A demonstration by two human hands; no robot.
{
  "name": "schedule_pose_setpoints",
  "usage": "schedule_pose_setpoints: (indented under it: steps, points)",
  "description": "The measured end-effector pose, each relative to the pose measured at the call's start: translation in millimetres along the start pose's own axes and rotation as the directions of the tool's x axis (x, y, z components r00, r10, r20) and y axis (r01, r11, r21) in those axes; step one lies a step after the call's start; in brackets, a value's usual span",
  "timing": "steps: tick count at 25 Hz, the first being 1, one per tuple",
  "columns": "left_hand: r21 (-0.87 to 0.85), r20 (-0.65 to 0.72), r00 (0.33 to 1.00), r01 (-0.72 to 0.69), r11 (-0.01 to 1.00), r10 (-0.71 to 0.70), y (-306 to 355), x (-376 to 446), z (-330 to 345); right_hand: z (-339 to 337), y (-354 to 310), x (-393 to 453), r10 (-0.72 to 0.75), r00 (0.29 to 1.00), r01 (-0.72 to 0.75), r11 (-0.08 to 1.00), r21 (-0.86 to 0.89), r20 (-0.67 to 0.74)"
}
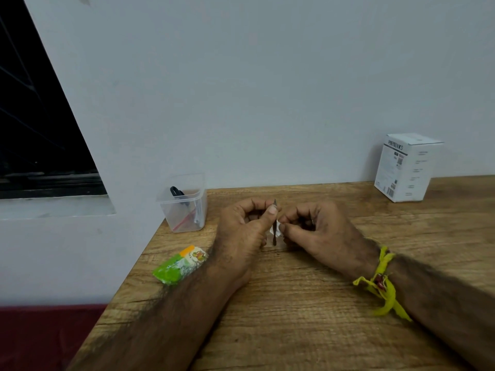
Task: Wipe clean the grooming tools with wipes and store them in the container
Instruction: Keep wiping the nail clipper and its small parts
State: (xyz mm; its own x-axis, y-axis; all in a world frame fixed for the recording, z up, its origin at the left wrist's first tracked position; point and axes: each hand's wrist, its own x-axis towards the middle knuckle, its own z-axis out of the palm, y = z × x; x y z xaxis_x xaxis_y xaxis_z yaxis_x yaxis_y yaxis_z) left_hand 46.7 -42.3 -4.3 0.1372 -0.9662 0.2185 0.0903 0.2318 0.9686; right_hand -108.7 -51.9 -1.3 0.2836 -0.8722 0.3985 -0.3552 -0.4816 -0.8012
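My left hand [245, 231] pinches a thin metal grooming tool [274, 238] upright between thumb and forefinger, its pointed tip showing above the thumb. My right hand [316, 231] pinches a small white wipe [276, 229] around the tool's middle. Both hands hover just above the wooden table [294, 303]. A clear plastic container [184, 203] stands at the table's far left corner, holding a black-handled tool, a red item and a metal piece.
A green and orange wipes packet [178, 265] lies on the table beside my left forearm. A white cardboard box [405, 167] stands at the back right against the wall. The table's left edge drops off near the packet.
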Motion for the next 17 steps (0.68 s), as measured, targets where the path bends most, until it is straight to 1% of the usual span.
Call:
schedule_pose_setpoints:
  steps: [4, 7, 8, 10, 13, 15, 17]
  points:
    - [-0.012, -0.004, 1.0, 0.01, 1.0, -0.01, 0.0, 0.6, 0.2, 0.3, 1.0, 0.5, -0.002, 0.999, 0.003, 1.0, 0.022, -0.036]
    - [-0.009, -0.02, 0.999, 0.036, 0.999, -0.036, -1.3, 1.7, -0.2, 0.5, 1.3, -0.4, -0.003, 1.0, 0.004, 1.0, -0.014, 0.027]
    - [-0.006, -0.025, 0.999, 0.04, 0.999, -0.04, -1.6, 1.6, -0.4, 0.0, 2.0, -0.3, 0.008, 1.0, -0.008, 1.0, -0.001, 0.021]
    - [-0.008, -0.04, 0.999, 0.028, 1.0, -0.029, -1.8, 1.3, -0.5, -1.4, 3.5, 0.8, 0.059, 0.996, -0.054, 0.996, 0.067, -0.064]
    - [-0.003, -0.071, 0.997, -0.018, 1.0, 0.018, 0.3, 0.4, 0.6, -1.5, 6.6, 5.5, 0.141, 0.966, -0.106, 0.98, 0.167, -0.215]
    - [-0.001, -0.111, 0.993, -0.027, 1.0, 0.026, 1.4, 0.1, 0.8, 0.0, 8.4, 8.2, 0.155, 0.959, -0.118, 0.98, 0.161, -0.238]
    - [0.027, -0.117, 0.993, -0.007, 1.0, 0.011, -0.1, -0.2, 1.2, 1.0, 11.4, 9.9, 0.159, 0.957, -0.128, 0.982, 0.141, -0.242]
